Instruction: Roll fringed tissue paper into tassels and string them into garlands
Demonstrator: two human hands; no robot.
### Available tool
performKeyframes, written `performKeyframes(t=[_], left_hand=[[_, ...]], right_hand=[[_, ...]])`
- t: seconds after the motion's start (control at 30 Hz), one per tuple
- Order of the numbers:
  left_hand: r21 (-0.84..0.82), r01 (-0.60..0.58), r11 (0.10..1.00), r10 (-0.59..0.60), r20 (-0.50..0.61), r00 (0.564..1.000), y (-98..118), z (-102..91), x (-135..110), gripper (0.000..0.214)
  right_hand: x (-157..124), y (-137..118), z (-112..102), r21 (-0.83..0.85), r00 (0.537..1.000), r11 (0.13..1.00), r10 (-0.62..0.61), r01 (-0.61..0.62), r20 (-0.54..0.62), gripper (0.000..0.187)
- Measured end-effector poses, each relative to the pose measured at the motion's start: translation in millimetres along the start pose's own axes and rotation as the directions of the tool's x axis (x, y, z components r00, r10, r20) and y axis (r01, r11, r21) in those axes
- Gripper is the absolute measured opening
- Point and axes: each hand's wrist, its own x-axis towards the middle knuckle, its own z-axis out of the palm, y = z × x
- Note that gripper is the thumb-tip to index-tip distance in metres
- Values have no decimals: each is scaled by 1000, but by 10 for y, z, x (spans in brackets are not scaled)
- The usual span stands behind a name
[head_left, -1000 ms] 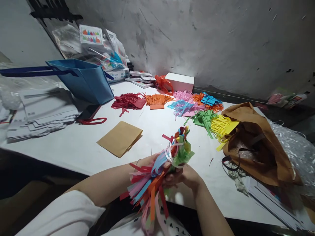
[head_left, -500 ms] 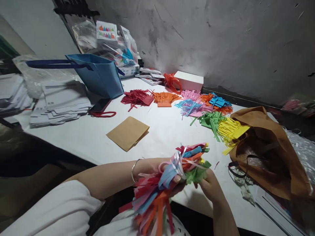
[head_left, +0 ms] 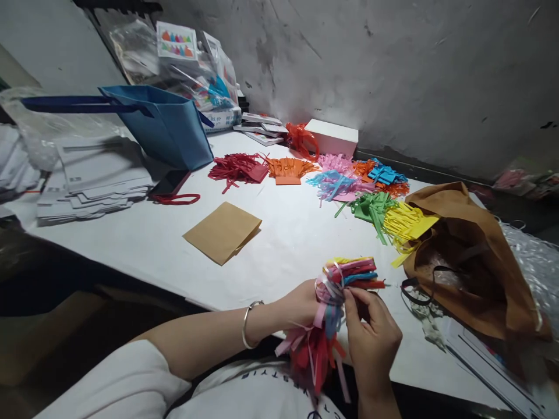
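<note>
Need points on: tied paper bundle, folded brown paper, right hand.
Tied paper bundle (head_left: 331, 293), head view: wrapped middle.
Folded brown paper (head_left: 222, 233), head view: top face.
Right hand (head_left: 374, 336), head view: back of hand.

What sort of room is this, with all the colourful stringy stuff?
Probably a craft or packing workroom: bright fringed bunches lie on a white table, white packets are piled at the left, and a tied bundle is being held.

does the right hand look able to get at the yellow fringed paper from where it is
Probably yes: the yellow fringed paper lies uncovered a little beyond it, with white tabletop between. The right hand is working at the bundle, though, so it would likely have to leave that first.
</note>
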Motion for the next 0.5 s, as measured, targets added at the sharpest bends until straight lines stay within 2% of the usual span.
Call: performKeyframes(t=[0.07,0.1,0.2,0.27,0.3,0.33,0.4,0.47,0.5], left_hand=[[-102,-27,994,26,-16,1000,-15,93,-3,54],[-126,-28,992,26,-17,1000,4,123,-1,56],[-144,-22,989,19,-21,1000,93,122,-3,62],[-130,-11,991,10,-9,1000,117,71,-17,64],[-121,6,993,-5,8,1000,111,43,-25,63],[-111,29,993,-25,34,999,96,18,-33,62],[-83,68,994,-60,97,993,65,-18,-41,61],[-41,54,998,-47,147,988,64,-40,-41,63],[-9,30,1000,-28,167,986,80,-52,-41,65]], right_hand=[[-18,37,56,-51,996,996,-75,73,-51,17],[-31,63,61,-64,992,991,-121,119,-33,23],[-67,150,14,-46,959,969,-231,241,165,44],[-73,194,-32,14,915,960,-271,280,300,52],[-69,208,-51,51,901,958,-283,283,329,53],[-63,214,-65,90,901,961,-277,262,333,52],[-43,206,-82,169,932,972,-208,163,296,43],[-18,174,-97,225,949,974,-88,19,302,30],[-6,154,-108,217,942,975,-35,-41,335,24]])
